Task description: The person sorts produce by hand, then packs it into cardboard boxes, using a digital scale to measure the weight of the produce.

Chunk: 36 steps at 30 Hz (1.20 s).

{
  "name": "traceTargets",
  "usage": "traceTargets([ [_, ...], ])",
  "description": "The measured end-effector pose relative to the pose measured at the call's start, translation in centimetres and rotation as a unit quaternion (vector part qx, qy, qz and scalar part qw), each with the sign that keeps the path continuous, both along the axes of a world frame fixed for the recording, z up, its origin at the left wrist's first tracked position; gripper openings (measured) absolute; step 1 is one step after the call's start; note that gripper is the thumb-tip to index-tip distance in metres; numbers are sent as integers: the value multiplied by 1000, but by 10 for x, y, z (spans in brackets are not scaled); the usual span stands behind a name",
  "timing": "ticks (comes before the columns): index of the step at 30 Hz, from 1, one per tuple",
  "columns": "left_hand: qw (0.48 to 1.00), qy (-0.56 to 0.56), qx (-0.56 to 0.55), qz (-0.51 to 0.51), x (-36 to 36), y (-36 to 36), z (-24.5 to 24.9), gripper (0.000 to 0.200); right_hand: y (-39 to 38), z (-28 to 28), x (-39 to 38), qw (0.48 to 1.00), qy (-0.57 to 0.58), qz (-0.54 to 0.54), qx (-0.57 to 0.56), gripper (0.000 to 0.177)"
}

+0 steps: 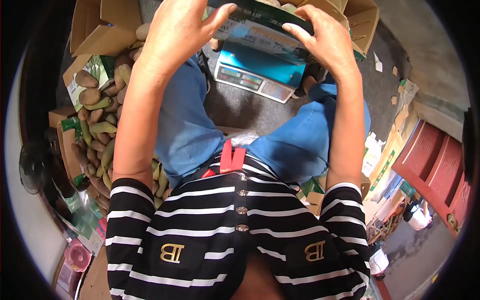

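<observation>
Hands apart, left hand (175, 35) and right hand (326, 41) each gripping one end of a printed carton (260, 27). Blue scale (256, 71) on the floor beneath it. Tubers (100, 130) heaped at the floor's left edge.

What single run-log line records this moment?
left hand: holds box edge | right hand: holds box edge | scale: partly hidden under box | produce: piled in cartons at left

The box (260, 30) overhangs the scale (255, 75); floor (240, 107) nearby is open; produce (97, 125) crowds left.
</observation>
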<state>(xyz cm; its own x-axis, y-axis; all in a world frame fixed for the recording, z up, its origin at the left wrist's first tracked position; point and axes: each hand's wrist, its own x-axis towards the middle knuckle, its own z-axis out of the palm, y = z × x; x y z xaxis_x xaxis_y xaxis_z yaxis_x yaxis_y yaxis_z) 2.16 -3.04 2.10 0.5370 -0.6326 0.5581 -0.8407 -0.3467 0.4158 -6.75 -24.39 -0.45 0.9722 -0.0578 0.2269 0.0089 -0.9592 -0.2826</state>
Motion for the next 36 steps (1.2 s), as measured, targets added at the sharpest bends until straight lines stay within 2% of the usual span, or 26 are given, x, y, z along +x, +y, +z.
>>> traceTargets([
  [3, 1000, 1, 3, -4, -2, 8, -8, 36, 4, 14, -4, 998, -19, 25, 58, 31],
  [4, 1000, -10, -1, -5, -1, 7, -10, 36, 3, 11, -4, 997, -47, 31, 44, 31],
  [8, 999, -24, 14, 15, -5, 8, -10, 34, 5, 14, -6, 995, -46, 11, 85, 25],
  [23, 1000, -26, 15, 8, -8, 7, -5, 32, 5, 9, -4, 999, -25, 22, -11, 19],
  [26, 1000, -27, 8, 10, -4, 7, -13, 32, -5, -9, -1, 998, 42, -1, -41, 31],
  [30, 1000, -24, 12, -2, -3, 7, -8, 36, -12, -14, -1, 996, 58, -6, -67, 29],
  [33, 996, -4, 70, 61, -8, 6, -7, 33, -11, -11, -1, 995, 73, -18, -60, 29],
  [34, 995, 2, 73, 61, -8, 5, -7, 33, -12, -15, -2, 997, 33, -5, -65, 25],
  [36, 994, 23, 79, 73, -9, 5, -5, 33, -10, -13, -3, 998, 22, -7, -59, 26],
])
